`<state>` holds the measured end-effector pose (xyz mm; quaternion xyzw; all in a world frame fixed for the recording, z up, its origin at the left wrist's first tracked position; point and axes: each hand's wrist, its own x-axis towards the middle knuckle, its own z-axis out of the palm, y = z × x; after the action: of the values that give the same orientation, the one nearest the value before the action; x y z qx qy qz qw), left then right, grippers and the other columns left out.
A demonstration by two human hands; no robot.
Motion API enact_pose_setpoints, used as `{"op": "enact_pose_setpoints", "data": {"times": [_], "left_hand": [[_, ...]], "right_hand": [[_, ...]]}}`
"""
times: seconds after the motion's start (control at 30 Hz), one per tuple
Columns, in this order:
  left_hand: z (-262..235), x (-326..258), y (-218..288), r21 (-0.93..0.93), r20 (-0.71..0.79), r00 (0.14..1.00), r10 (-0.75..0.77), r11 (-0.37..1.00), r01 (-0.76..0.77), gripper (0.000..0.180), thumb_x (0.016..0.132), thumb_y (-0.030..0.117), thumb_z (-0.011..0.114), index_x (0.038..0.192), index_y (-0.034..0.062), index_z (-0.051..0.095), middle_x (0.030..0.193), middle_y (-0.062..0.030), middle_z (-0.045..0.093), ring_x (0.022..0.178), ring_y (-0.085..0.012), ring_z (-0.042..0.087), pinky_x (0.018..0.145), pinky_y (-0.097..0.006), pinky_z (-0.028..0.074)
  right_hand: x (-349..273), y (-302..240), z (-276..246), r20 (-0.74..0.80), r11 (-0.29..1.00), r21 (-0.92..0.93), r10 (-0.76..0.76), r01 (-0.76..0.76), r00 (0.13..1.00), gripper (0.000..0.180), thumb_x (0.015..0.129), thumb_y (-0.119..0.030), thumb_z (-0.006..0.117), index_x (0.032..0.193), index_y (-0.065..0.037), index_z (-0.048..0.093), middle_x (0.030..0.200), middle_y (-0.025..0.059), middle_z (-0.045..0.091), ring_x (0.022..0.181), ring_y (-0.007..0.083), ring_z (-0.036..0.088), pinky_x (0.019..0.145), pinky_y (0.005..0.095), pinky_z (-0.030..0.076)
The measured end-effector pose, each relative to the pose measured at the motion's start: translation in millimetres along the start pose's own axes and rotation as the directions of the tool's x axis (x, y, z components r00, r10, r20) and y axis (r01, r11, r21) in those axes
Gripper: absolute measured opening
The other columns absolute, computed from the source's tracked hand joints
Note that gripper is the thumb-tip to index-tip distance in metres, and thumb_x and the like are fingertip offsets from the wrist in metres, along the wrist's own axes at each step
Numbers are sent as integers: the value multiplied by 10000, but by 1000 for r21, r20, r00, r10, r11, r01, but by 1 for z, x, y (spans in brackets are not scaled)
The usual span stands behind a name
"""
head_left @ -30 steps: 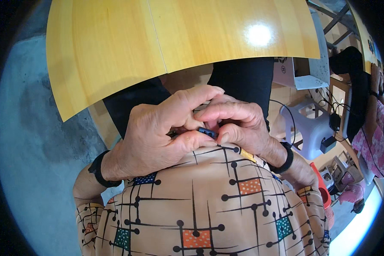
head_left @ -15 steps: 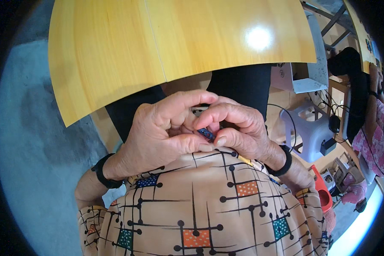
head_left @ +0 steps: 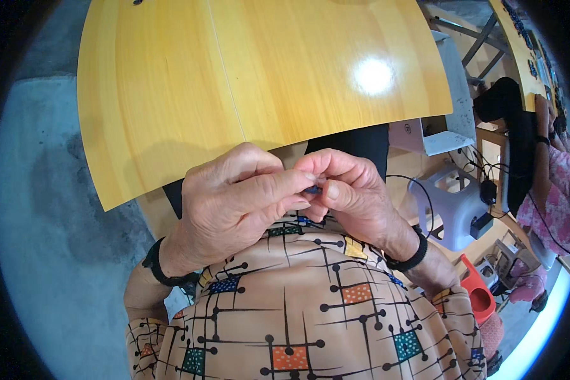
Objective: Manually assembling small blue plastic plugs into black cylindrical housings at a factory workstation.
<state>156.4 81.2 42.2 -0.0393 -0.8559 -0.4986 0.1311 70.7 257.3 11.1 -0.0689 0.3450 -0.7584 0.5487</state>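
Yellow wood-grain table (head_left: 164, 82) beyond left hand (head_left: 234, 199) and right hand (head_left: 360, 201); lavender stool (head_left: 453, 210) off to their right. Both hands pinch a small dark-blue piece (head_left: 312, 189) between their fingertips, mostly covered, near the patterned shirt (head_left: 285, 272).

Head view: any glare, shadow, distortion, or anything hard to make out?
Head view: round white glare on the glossy yellow wood-grain tabletop; soft shadow on it beside the bare left hand; its edges bowed by the fisheye; small dark-blue piece between that hand and the right hand, mostly hidden.
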Motion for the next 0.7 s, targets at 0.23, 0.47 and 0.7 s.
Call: {"op": "enact_pose_setpoints", "data": {"times": [0.23,0.47,0.7], "left_hand": [[-5,14,5,109,8,1000,-5,994,4,263,654,39,775,906,49,703,743,-56,582,606,-149,572,507,-255,451],[-1,31,-10,174,-135,987,89,983,-65,198,647,-30,742,829,20,683,735,-70,587,605,-177,580,519,-268,464],[8,46,-43,158,-271,954,129,984,-88,169,646,-34,712,788,40,662,699,-83,602,603,-216,608,511,-299,479]], "right_hand": [[8,-6,1,-28,999,21,42,-41,999,305,863,-200,660,1083,4,606,809,4,601,672,52,520,618,200,455],[28,-38,19,-202,919,-392,-40,-44,978,217,871,-178,658,990,1,633,798,2,628,670,34,527,560,174,433],[60,-47,10,-263,729,-681,-165,-62,950,211,850,-139,673,973,27,631,770,13,628,678,55,548,574,189,455]]}}
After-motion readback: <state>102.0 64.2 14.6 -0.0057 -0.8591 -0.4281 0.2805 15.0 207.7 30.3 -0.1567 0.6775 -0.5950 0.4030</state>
